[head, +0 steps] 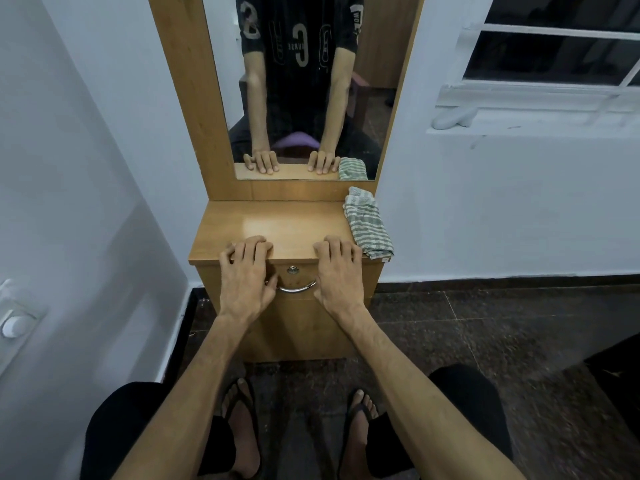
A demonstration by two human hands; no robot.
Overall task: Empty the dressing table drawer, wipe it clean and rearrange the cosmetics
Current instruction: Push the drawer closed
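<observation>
Resting on the front edge of the dressing table top (277, 223): left hand (244, 271), fingers bent over the edge, grasping nothing. Its thumb sits at the left end of the metal handle (296, 289), hiding that end; contact unclear. Drawer (294, 277) closed between the hands, contents hidden; keyhole (293, 270) above the handle. Right hand (339, 271) likewise draped on the edge, holding nothing, covering the handle's right end. Just right of its fingers: folded striped cloth (369, 223), overhanging the top's edge.

Bare forearms, black shorts (121, 427), black flip-flops (242, 403), black printed T-shirt (301, 36).
</observation>
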